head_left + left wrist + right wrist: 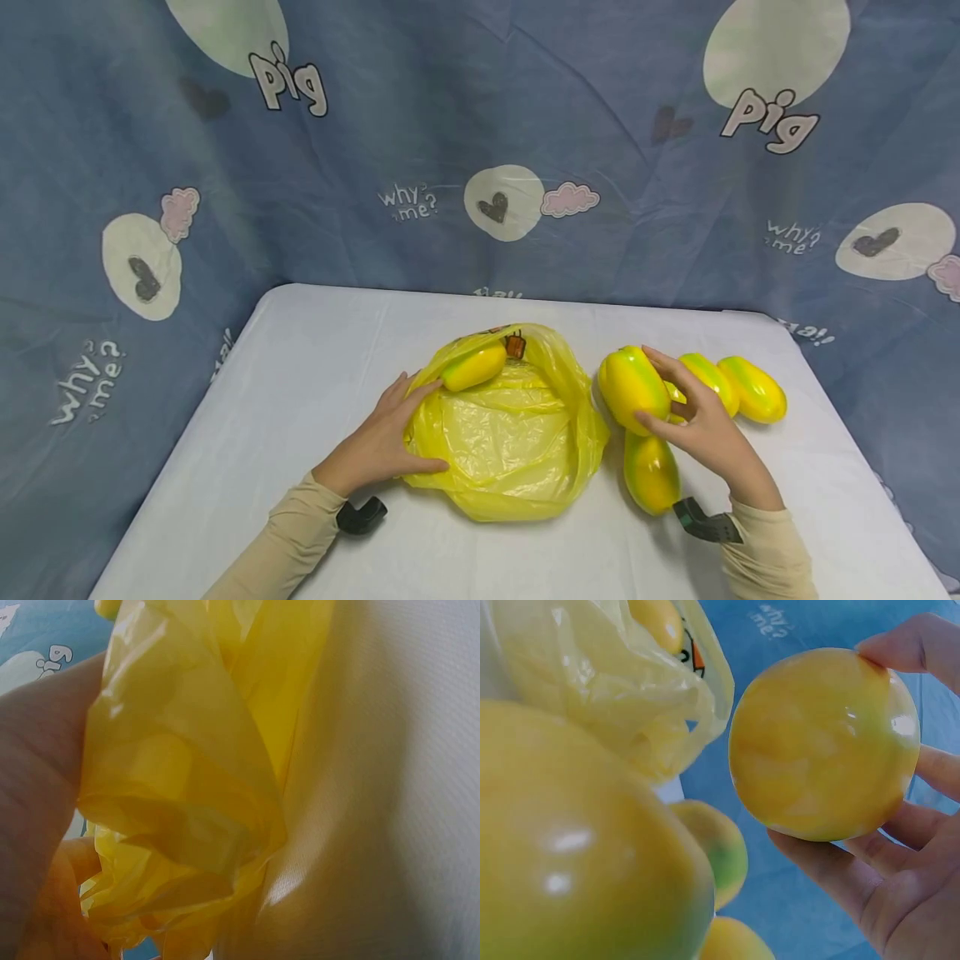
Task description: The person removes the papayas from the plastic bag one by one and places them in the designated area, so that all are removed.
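The left hand (382,442) lies on the left rim of the yellow bag (510,433), thumb hooked round the near edge and fingers spread along the plastic, pinching it; the left wrist view shows the film bunched against the palm. Just past its fingertips, one mango (474,367) lies in the far mouth of the bag. The bag sits slumped and open on the white table (300,375), between the two hands.

The right hand (701,425) grips a second mango (633,390), fingers curled over its far side and thumb under the near side, lifted just right of the bag. In the right wrist view this mango (825,742) sits in the cupped fingers (922,645), apart from the bag (592,682). Under that hand's heel a third mango (651,473) lies on the table. Beyond its knuckles, two more mangoes (738,387) lie side by side, touching each other.
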A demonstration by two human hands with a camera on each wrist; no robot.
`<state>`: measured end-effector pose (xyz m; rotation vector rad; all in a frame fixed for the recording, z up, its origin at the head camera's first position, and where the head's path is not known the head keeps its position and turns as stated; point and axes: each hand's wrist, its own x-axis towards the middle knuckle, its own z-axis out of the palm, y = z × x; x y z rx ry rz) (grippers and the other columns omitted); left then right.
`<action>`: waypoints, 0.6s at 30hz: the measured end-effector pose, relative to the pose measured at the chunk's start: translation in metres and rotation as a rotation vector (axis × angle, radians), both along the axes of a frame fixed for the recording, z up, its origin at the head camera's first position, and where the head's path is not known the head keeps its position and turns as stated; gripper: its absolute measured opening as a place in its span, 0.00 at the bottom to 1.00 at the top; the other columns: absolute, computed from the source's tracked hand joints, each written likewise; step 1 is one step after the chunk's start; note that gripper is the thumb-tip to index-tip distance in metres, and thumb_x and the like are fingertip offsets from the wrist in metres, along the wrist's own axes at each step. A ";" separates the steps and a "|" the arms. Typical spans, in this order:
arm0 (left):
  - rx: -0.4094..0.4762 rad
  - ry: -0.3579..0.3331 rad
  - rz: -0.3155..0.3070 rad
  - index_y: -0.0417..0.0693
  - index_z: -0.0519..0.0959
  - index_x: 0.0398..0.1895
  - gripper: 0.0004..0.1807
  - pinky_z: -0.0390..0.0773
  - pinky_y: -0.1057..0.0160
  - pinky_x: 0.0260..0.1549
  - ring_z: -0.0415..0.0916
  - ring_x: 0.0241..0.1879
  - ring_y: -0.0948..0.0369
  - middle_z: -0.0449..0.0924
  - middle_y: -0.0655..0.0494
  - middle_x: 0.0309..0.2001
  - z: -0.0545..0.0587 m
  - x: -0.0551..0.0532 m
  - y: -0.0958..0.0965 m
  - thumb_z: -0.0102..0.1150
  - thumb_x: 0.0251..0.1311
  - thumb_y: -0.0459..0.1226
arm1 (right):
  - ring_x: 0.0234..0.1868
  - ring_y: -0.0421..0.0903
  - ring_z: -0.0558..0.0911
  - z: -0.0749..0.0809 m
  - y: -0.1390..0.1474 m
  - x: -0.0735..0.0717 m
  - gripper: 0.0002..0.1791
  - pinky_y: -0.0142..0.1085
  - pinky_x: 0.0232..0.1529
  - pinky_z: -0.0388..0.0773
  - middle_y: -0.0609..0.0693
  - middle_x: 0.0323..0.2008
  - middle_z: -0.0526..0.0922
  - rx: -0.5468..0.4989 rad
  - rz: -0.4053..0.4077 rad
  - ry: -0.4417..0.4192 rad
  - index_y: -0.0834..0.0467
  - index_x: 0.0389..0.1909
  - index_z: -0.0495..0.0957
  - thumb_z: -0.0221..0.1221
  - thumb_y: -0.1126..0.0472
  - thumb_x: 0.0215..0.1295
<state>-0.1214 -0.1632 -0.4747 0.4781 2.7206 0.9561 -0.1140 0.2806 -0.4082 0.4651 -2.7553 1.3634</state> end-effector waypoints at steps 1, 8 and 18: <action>0.000 0.003 -0.001 0.66 0.55 0.82 0.64 0.61 0.26 0.70 0.36 0.84 0.42 0.42 0.44 0.85 0.000 0.000 0.000 0.78 0.42 0.65 | 0.65 0.21 0.67 0.000 0.001 0.001 0.44 0.20 0.55 0.75 0.52 0.75 0.69 -0.003 -0.002 0.000 0.44 0.80 0.60 0.69 0.62 0.66; -0.004 0.003 0.002 0.67 0.54 0.82 0.64 0.61 0.26 0.69 0.36 0.84 0.42 0.42 0.45 0.85 -0.001 -0.001 0.001 0.78 0.42 0.65 | 0.64 0.22 0.70 -0.003 0.014 0.006 0.46 0.19 0.54 0.76 0.49 0.73 0.71 -0.015 -0.017 0.000 0.47 0.80 0.60 0.70 0.64 0.65; -0.003 0.006 0.004 0.65 0.54 0.83 0.64 0.61 0.26 0.69 0.36 0.84 0.41 0.41 0.43 0.85 -0.002 -0.001 -0.001 0.78 0.42 0.65 | 0.61 0.18 0.69 -0.001 0.038 0.016 0.45 0.13 0.54 0.71 0.56 0.68 0.74 0.047 -0.087 -0.011 0.52 0.79 0.61 0.72 0.62 0.64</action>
